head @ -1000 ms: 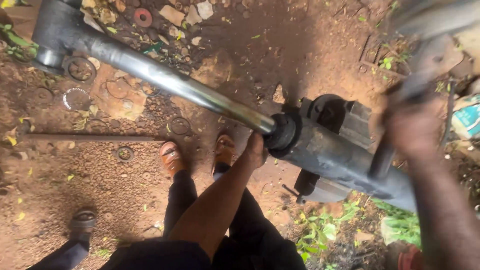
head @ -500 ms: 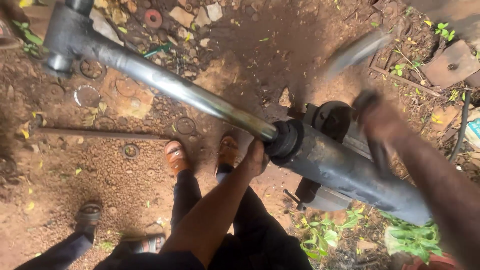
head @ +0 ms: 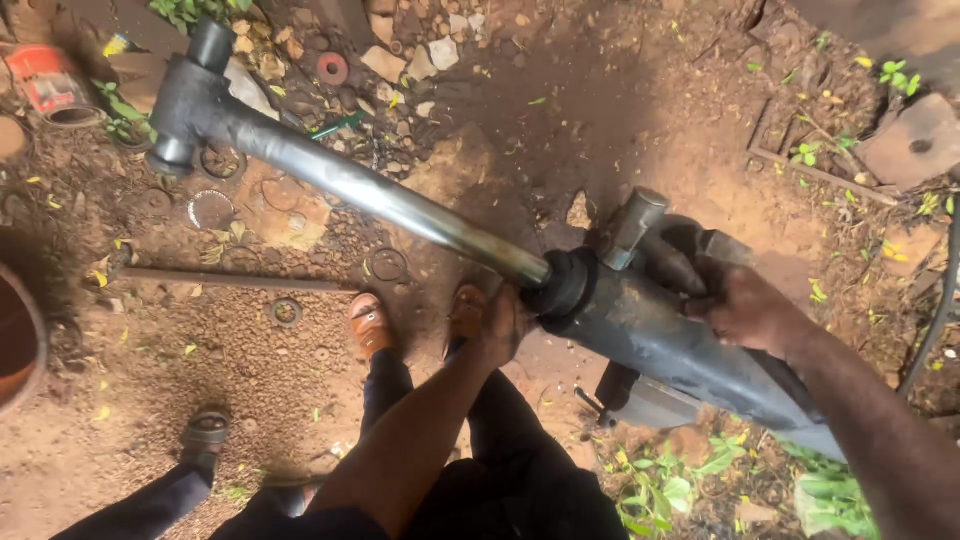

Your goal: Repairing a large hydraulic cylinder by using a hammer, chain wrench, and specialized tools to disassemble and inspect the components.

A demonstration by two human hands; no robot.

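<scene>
While the hydraulic cylinder (head: 680,345) lies slanted from ten o'clock down to four o'clock over the red dirt, the left hand (head: 500,325) is curled under its end gland (head: 565,285), where the shiny piston rod (head: 390,200) emerges. The right hand (head: 745,310) is closed around a hammer (head: 640,225), its head resting on the barrel at one o'clock of the gland.

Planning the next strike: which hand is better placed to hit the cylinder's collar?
Right, probably. The right hand grips the hammer, its head beside the collar; the left hand braces under it.
</scene>
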